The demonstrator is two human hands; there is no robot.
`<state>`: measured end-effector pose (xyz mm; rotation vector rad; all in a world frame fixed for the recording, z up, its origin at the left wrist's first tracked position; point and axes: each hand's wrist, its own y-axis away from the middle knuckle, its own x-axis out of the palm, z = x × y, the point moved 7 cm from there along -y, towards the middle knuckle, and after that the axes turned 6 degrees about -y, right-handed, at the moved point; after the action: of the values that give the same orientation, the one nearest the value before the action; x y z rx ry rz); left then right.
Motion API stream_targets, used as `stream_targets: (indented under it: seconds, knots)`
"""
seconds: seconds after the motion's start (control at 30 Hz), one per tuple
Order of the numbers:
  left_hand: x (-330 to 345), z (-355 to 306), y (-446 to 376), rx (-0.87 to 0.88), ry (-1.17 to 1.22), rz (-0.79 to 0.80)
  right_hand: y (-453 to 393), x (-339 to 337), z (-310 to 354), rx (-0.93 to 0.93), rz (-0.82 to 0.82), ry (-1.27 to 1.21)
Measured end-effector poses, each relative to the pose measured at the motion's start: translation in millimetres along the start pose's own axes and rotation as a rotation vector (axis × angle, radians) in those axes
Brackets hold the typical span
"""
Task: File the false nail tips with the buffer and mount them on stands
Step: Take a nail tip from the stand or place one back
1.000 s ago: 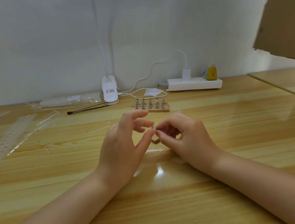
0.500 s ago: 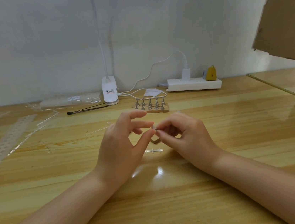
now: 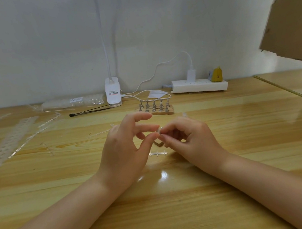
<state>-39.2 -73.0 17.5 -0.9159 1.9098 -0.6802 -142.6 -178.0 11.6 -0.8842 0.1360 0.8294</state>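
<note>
Hands: left hand (image 3: pixel 126 151) and right hand (image 3: pixel 189 140) meeting fingertip to fingertip above the middle of the tabletop (image 3: pixel 226 143), both pinching one small clear nail tip (image 3: pixel 159 131); remaining left fingers fanned loosely, right fingers curled in.
Step in hand: judged to be handling a single tip, either freeing or readying it for filing; too small to tell more.
Doing it well: best kept to a light pinch at the tip's edges, wrists low near the wood, so the slippery plastic neither bends nor springs away.
Buffer: brown block (image 3: pixel 158 143) lying on the wood directly beneath the fingertips, partly hidden by the right hand, within easy reach.
Stands: rows of small metal stands (image 3: pixel 154 106) on a wooden base toward the far edge, apparently without tips yet.
Spare sprue: short clear strip (image 3: pixel 157 153) lying just nearer than the buffer.
Surface: glossy pale wood, a lamp glare near the front edge; long clear strips (image 3: pixel 10 141) at the left edge, a plastic packet (image 3: pixel 72 102) and a thin black tool (image 3: pixel 90 110) along the far edge.
Room: plain white wall; clip lamp (image 3: pixel 113 92) and power strip (image 3: pixel 200 87) at the far edge, cardboard (image 3: pixel 290 17) at upper right.
</note>
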Motion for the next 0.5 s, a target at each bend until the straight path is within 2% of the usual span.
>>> stream_targets:
  seconds: [0.3, 0.5]
  knots:
    - [-1, -4, 0, -0.007, 0.005, 0.000, 1, 0, -3, 0.054, 0.006, -0.043]
    - [-1, -3, 0, -0.009, -0.011, -0.034, -1, -14, -21, 0.242, -0.158, -0.048]
